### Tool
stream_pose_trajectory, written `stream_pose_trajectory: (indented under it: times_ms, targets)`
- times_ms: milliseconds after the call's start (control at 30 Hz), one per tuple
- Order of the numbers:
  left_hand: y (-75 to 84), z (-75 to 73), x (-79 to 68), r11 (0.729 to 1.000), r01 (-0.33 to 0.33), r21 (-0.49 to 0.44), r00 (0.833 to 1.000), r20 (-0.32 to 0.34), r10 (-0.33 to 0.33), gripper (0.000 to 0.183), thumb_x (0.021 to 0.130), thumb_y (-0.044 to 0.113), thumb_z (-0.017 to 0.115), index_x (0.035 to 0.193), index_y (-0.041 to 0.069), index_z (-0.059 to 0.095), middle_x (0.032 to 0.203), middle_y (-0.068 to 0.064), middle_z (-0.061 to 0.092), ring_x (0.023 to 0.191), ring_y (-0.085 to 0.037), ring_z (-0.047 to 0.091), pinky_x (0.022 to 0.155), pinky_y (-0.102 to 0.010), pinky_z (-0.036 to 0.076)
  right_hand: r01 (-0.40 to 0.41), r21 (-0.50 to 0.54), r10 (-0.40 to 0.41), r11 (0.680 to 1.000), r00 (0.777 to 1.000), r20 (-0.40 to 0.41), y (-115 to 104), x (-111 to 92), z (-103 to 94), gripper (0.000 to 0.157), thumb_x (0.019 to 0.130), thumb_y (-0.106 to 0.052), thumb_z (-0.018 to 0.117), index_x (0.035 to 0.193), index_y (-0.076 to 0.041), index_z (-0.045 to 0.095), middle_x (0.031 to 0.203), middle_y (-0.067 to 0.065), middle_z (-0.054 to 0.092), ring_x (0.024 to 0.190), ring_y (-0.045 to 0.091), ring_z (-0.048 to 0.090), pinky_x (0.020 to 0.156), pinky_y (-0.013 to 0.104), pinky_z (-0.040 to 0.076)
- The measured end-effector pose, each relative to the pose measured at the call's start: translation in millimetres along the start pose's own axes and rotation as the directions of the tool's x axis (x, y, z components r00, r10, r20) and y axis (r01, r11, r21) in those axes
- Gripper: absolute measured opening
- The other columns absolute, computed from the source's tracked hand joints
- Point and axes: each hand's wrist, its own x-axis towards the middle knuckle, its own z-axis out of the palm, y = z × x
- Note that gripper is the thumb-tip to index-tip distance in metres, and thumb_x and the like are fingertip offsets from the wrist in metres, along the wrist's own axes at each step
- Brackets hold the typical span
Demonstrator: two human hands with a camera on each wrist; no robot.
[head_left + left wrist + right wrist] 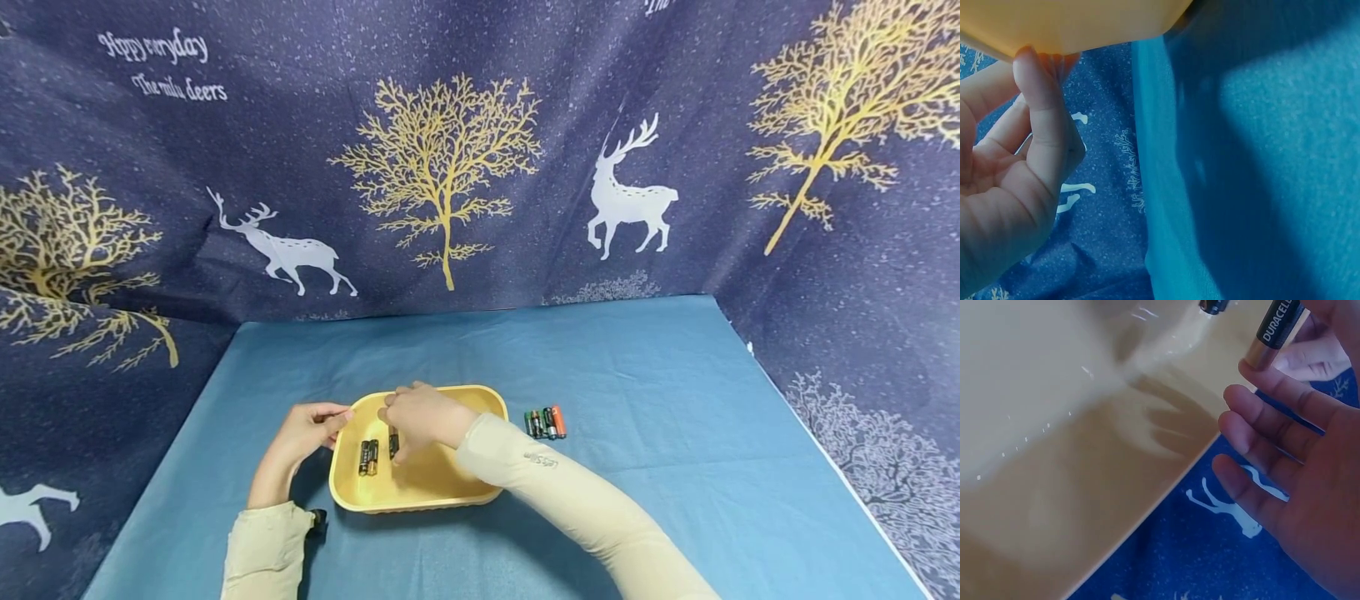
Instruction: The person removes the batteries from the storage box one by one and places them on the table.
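Observation:
My left hand [303, 433] pinches the left rim of a yellow plastic basin [442, 479] between thumb and fingers; the left wrist view shows the thumb [1038, 94] on the basin's outer edge. Over the inside of the basin, my right hand [426, 415] holds a black and copper Duracell battery [1275, 328] by its ends, the index fingertip against the copper end. The thumb's contact is cut off in the right wrist view. Left of the held battery, two batteries [368, 457] lie side by side on the basin floor.
On the blue tablecloth [675, 483], right of the basin, several batteries [545, 422] lie in a row, the rightmost one orange. A dark blue cloth [480, 167] with deer and trees hangs behind the table. A small black object [318, 525] sits by my left wrist.

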Motion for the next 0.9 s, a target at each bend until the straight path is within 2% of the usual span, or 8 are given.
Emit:
stream_pose_trajectory:
  times_ms: [200, 367, 533, 767, 900]
  targets:
    - [-0.2, -0.2, -0.4, 1.000, 0.009, 0.013, 1.000, -0.002, -0.009, 0.030, 0.094, 0.011, 0.063, 0.113, -0.013, 0.064, 0.082, -0.011, 0.069, 0.061, -0.017, 0.063, 0.057, -0.032, 0.057, 0.004, 0.004, -0.004, 1.000, 1.000, -0.028, 5, -10, -6.0, 0.052, 0.073, -0.057, 0.076, 0.110, -0.023, 0.065, 0.107, -0.009, 0.058, 0.095, 0.010, 0.050, 0.085, 0.027, 0.043]
    - [-0.9, -0.3, -0.4, 1.000, 0.015, 0.017, 1.000, -0.005, -0.015, 0.031, 0.094, 0.012, 0.063, 0.113, -0.012, 0.065, 0.083, -0.011, 0.069, 0.062, -0.018, 0.064, 0.058, -0.032, 0.057, 0.010, 0.024, -0.009, 1.000, 0.998, -0.055, 11, -17, -7.5, 0.044, 0.073, -0.055, 0.077, 0.102, -0.024, 0.065, 0.100, -0.010, 0.057, 0.090, 0.010, 0.049, 0.081, 0.027, 0.043]
    - [-1.1, -0.8, 0.0, 0.999, 0.023, 0.023, 1.000, -0.001, -0.023, 0.032, 0.094, 0.013, 0.063, 0.114, -0.011, 0.064, 0.085, -0.011, 0.070, 0.063, -0.018, 0.064, 0.059, -0.032, 0.057, 0.007, 0.045, -0.005, 0.999, 0.999, -0.053, 17, -23, -9.5, 0.042, 0.075, -0.054, 0.076, 0.102, -0.025, 0.064, 0.101, -0.010, 0.056, 0.091, 0.011, 0.048, 0.083, 0.029, 0.042]
    - [-0.7, -1.3, -0.9, 1.000, 0.023, 0.021, 1.000, 0.006, -0.023, 0.032, 0.095, 0.013, 0.063, 0.115, -0.012, 0.064, 0.086, -0.012, 0.070, 0.064, -0.018, 0.065, 0.059, -0.033, 0.057, 0.004, 0.040, 0.000, 0.999, 0.995, -0.099, 26, -34, -13.5, 0.045, 0.074, -0.052, 0.077, 0.106, -0.022, 0.066, 0.108, -0.006, 0.059, 0.103, 0.014, 0.052, 0.097, 0.037, 0.044]
    - [-0.2, -0.9, -1.1, 0.999, 0.020, 0.028, 1.000, 0.004, -0.021, 0.032, 0.095, 0.013, 0.063, 0.114, -0.012, 0.064, 0.084, -0.011, 0.069, 0.063, -0.018, 0.064, 0.059, -0.032, 0.057, 0.004, 0.051, 0.002, 0.999, 0.993, -0.118, 31, -40, -15.4, 0.049, 0.075, -0.051, 0.077, 0.111, -0.020, 0.066, 0.104, -0.007, 0.058, 0.101, 0.014, 0.052, 0.095, 0.036, 0.044]
